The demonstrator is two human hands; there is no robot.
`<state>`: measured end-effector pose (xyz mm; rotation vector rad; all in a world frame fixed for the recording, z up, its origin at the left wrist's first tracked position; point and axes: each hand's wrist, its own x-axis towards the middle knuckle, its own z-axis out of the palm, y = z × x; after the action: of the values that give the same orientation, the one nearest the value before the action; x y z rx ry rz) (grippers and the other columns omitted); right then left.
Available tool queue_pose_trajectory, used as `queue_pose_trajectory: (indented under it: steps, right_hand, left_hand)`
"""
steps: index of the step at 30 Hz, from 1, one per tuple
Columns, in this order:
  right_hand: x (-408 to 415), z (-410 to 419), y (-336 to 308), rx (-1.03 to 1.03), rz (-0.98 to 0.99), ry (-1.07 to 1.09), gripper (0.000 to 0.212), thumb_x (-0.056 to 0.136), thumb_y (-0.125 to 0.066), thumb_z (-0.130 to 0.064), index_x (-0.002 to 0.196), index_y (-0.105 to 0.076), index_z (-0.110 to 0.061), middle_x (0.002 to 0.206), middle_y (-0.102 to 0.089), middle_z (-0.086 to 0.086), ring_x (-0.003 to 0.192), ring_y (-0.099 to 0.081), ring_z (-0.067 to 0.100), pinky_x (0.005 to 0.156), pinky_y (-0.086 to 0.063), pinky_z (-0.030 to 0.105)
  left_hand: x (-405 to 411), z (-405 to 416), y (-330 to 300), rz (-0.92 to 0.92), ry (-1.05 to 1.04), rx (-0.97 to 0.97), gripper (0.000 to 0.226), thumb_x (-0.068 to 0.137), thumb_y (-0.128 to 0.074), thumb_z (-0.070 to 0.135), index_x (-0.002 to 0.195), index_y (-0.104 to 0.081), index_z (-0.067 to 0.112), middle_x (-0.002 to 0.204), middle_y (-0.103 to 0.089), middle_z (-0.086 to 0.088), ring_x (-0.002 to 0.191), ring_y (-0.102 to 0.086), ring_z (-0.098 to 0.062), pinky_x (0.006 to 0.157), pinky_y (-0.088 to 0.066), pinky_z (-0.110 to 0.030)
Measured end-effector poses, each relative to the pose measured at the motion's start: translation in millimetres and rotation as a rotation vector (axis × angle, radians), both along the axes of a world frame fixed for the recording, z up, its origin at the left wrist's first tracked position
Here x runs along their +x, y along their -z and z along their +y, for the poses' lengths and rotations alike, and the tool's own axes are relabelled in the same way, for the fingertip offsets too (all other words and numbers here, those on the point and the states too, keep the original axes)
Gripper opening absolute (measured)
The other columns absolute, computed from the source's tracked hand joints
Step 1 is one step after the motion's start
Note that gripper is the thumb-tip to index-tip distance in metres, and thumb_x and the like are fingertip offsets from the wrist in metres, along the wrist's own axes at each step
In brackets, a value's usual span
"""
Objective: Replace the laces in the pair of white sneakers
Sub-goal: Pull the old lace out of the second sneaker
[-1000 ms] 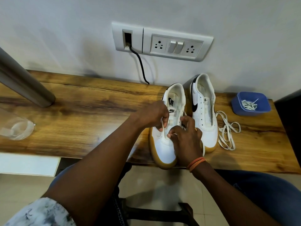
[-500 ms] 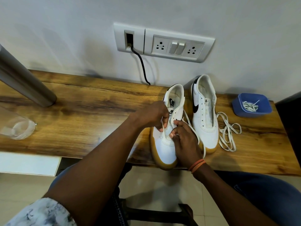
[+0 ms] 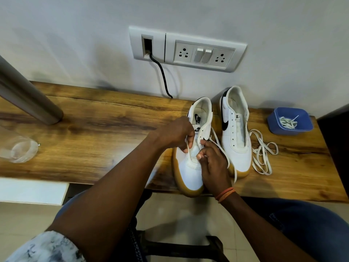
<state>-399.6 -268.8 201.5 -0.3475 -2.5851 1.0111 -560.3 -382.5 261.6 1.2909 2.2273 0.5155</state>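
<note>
At the front edge of the tabletop [image 3: 94,140], toward its right half, the near sneaker [image 3: 190,167] sat with its toe jutting a little past the edge, presumably so both hands could reach its eyelets from the seat; the left hand [image 3: 176,134] came over the left side of the upper, its fingers curled and pinching one strand of the lace [image 3: 224,154], probably to keep that end taut; the right hand [image 3: 214,164] lay over the toe side, its fingers bunched on the lace at the lower eyelets, seemingly feeding or snugging it through; whether the tip was already through a hole could not be told, as the fingers hid it; a free strand of the lace ran back over the right hand and down toward the front edge.

Just beside it to the right, the second sneaker [image 3: 236,140] stood parallel, heel to the wall, its eyelets bare, so it looked not yet laced; a loose lace [image 3: 262,156] lay in loops touching its right side, likely set there for that shoe; near the right back corner a blue tub [image 3: 289,121] held a bundle of white laces, whether old or spare could not be told.

Lacing of the near shoe seemed only begun, with the upper eyelets open; a clear cup [image 3: 18,150] lay at the left edge, well apart.
</note>
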Motion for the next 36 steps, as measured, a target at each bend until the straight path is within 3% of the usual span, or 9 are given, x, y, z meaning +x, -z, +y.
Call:
queue_pose_trajectory:
  steps: [6,9,13,16,22,25,29,33,36]
  right_hand:
    - [0.2,4.9,4.0,-0.055,0.0,-0.008,0.024,0.097,-0.047,-0.022,0.096,-0.063,-0.004,0.124,-0.062,0.008,0.116,-0.055,0.014,0.102,-0.04,0.018]
    - [-0.5,23.8,0.1,-0.212,-0.015,0.182,0.017,0.101,-0.049,-0.02,0.1,-0.06,-0.008,0.112,-0.064,0.003,0.102,-0.064,0.017,0.084,-0.058,0.036]
    - [3.7,36.5,-2.3,-0.116,-0.051,0.228,0.014,0.093,-0.05,-0.014,0.089,-0.06,-0.006,0.093,-0.063,0.008,0.084,-0.058,0.018,0.077,-0.041,0.006]
    - [1.5,29.9,-2.1,0.025,-0.058,0.202,0.005,0.091,-0.059,-0.008,0.087,-0.061,-0.006,0.092,-0.058,0.009,0.083,-0.054,0.016,0.075,-0.039,0.015]
    - [-9.6,34.4,-19.2,0.27,-0.251,0.201,0.034,0.085,-0.071,-0.011,0.118,-0.066,-0.008,0.133,-0.047,0.015,0.115,-0.054,0.035,0.085,-0.052,0.039]
    - [-14.4,27.4,-10.8,0.317,-0.434,0.117,0.067,0.091,-0.062,-0.02,0.151,-0.033,-0.017,0.158,-0.018,0.015,0.141,-0.029,0.04,0.102,-0.045,0.05]
    - [-25.3,19.3,9.6,0.331,-0.541,0.041,0.071,0.101,-0.047,-0.025,0.157,-0.005,-0.011,0.163,0.004,0.015,0.147,-0.018,0.037,0.114,-0.032,0.048]
    - [-32.6,23.7,21.6,0.197,-0.463,0.053,0.068,0.094,-0.056,-0.013,0.154,-0.024,-0.012,0.163,-0.012,0.013,0.141,-0.032,0.037,0.115,-0.033,0.045]
    - [-37.9,27.8,23.2,0.326,-0.518,0.045,0.043,0.09,-0.057,-0.001,0.133,-0.052,0.002,0.136,-0.05,0.028,0.116,-0.054,0.044,0.093,-0.048,0.041]
  left_hand:
    - [1.0,-0.5,-0.5,0.01,-0.016,-0.006,0.021,0.066,-0.087,0.016,0.084,-0.075,0.017,0.102,-0.054,0.002,0.087,-0.037,-0.004,0.076,-0.034,-0.021]
    - [0.1,-2.1,-0.6,-0.036,-0.027,-0.013,0.023,0.062,-0.089,0.012,0.08,-0.075,0.017,0.104,-0.053,0.0,0.082,-0.04,-0.003,0.074,-0.038,-0.023]
    - [1.2,-1.3,1.7,-0.021,-0.039,-0.031,0.024,0.062,-0.089,0.011,0.08,-0.074,0.019,0.104,-0.051,0.002,0.081,-0.041,-0.003,0.064,-0.033,-0.013]
    - [2.5,0.7,1.6,-0.016,-0.065,-0.053,0.026,0.062,-0.089,0.01,0.081,-0.073,0.02,0.1,-0.046,0.005,0.084,-0.047,-0.009,0.063,-0.034,-0.014]
    - [3.1,0.4,-0.5,0.024,-0.073,-0.081,0.026,0.064,-0.087,0.007,0.087,-0.076,0.013,0.091,-0.057,0.004,0.083,-0.053,-0.012,0.065,-0.036,-0.018]
    - [3.1,1.0,-1.7,0.034,-0.094,-0.094,0.027,0.06,-0.088,0.007,0.083,-0.076,0.015,0.087,-0.061,0.001,0.081,-0.059,-0.016,0.063,-0.039,-0.022]
    - [1.1,-0.9,-1.5,0.054,-0.106,-0.11,0.025,0.061,-0.086,0.003,0.082,-0.076,0.014,0.09,-0.066,-0.003,0.08,-0.063,-0.018,0.063,-0.043,-0.022]
    - [-0.3,-4.1,0.1,0.066,-0.121,-0.107,0.026,0.062,-0.086,0.002,0.082,-0.075,0.015,0.093,-0.063,-0.001,0.08,-0.064,-0.019,0.068,-0.05,-0.026]
    - [0.0,-3.6,0.5,0.062,-0.11,-0.111,0.026,0.064,-0.084,0.001,0.084,-0.075,0.016,0.09,-0.065,-0.002,0.08,-0.064,-0.018,0.062,-0.043,-0.021]
